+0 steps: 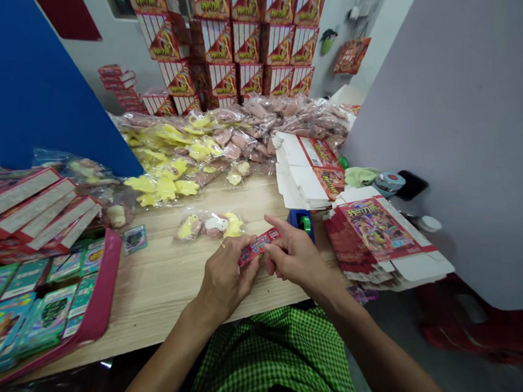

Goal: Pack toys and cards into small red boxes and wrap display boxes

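Observation:
Over the front of the table, both hands hold a narrow red printed box (pixel 257 247) with its printed side up. My left hand (pixel 227 273) is closed around its left end, thumb and fingers on either side. At the right end, my right hand (pixel 297 253) pinches it, with the index finger stretched out along the far side. Just beyond the hands lie wrapped small plush toys (pixel 216 224) in yellow, white and pink. A blue tape dispenser (pixel 302 222) with green tape stands behind my right hand and is partly hidden by it.
Flattened red cartons (pixel 376 229) are stacked at right. A pink tray (pixel 109 280) of cards and several red-and-white boxes (pixel 38 208) sit at left. One card (pixel 135 239) lies by the tray. Bagged plush (pixel 248 128) piles up behind, before stacked display boxes (pixel 251 38). Partitions flank both sides.

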A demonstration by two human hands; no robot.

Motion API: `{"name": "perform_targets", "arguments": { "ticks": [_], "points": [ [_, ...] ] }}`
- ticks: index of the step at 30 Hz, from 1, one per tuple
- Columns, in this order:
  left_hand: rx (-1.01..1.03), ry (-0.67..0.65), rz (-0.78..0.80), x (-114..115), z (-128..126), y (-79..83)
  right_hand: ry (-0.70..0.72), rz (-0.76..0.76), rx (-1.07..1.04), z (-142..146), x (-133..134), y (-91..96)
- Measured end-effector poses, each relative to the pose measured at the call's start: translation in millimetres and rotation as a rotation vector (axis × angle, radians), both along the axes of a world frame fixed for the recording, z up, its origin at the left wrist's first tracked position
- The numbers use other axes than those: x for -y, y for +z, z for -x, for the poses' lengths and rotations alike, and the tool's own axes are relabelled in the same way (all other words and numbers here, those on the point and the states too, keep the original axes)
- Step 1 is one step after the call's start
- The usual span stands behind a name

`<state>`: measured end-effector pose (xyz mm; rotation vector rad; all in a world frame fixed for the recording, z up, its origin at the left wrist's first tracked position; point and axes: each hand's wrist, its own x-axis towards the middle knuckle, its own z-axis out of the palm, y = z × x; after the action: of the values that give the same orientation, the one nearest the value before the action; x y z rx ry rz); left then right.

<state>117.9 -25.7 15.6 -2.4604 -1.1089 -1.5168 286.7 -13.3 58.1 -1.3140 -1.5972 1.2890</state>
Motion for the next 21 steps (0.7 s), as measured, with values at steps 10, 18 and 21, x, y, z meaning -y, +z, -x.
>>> {"name": "perform_targets", "arguments": {
  "ticks": [10, 18, 21],
  "points": [
    [-0.039, -0.171, 0.191, -5, 5, 11.9, -0.100, 0.146, -0.220, 3, 10, -10.1],
    [-0.008, -0.207, 0.569, -16, 5, 40.9, -0.160, 0.054, -0.325, 8, 14, -29.3],
    [-0.068, -0.107, 0.700, -26, -1, 54.3, -0.158, 0.043, -0.322, 10, 14, -28.6]
  ]
}}
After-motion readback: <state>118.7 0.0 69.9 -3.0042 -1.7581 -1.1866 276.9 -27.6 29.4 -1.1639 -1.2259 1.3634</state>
